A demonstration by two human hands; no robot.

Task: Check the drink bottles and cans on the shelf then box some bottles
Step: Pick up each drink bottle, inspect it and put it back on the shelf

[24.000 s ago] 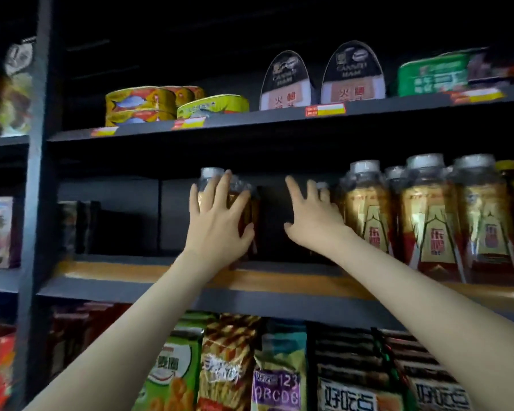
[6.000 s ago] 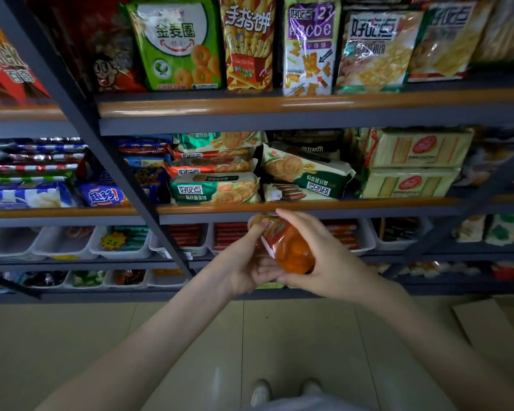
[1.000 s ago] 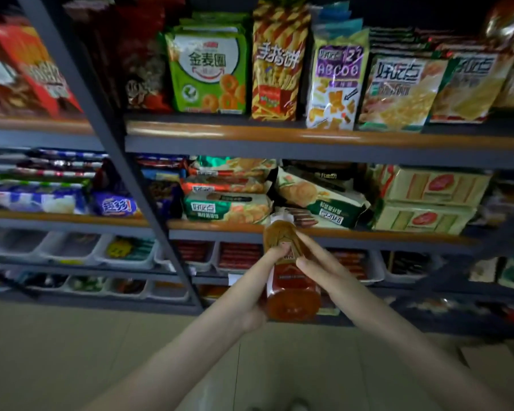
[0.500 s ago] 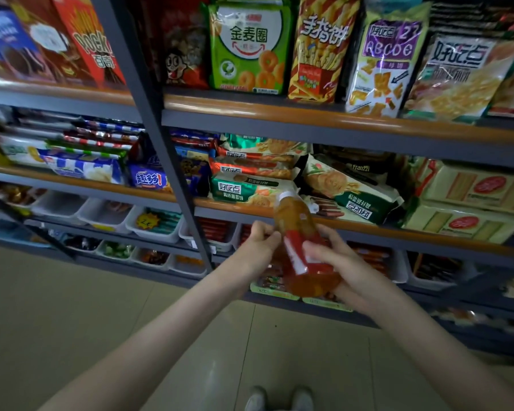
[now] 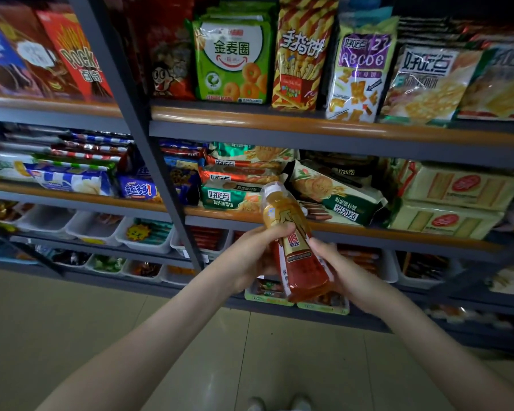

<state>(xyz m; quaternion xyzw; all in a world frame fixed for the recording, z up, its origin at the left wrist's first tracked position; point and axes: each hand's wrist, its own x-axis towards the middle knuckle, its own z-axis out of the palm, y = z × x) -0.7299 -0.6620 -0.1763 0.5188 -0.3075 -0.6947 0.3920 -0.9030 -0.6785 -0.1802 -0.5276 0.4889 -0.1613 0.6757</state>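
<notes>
A shop aisle: grey metal shelving with orange-brown front edges [image 5: 309, 129] stands over a pale tiled floor [image 5: 72, 321], with a slanting dark upright post [image 5: 137, 114] dividing the bays. On the top shelf visible, a green bag of ring-shaped biscuits [image 5: 232, 60] stands beside a red-and-yellow striped bag of stick biscuits [image 5: 303, 54], then a white-and-purple bag of letter biscuits [image 5: 359, 75]. Left of the post is a red Pocky box [image 5: 77, 54]. The shelf below holds flat stacked biscuit packets, and under that is a row of white plastic bins [image 5: 143, 235].

In front of the middle shelf's front edge, off the shelves altogether, is the clear plastic bottle of amber drink with a white cap and a red-and-gold label [image 5: 288, 215]. It is tilted, cap up and to the left, base down and to the right.

The left hand [image 5: 250, 256] grips the bottle's middle from the left, fingers curled round it. The right hand [image 5: 347, 277] holds the lower, red-labelled part from the right, thumb lying against the label.

The tips of pale shoes [image 5: 276, 404] show at the bottom edge.
</notes>
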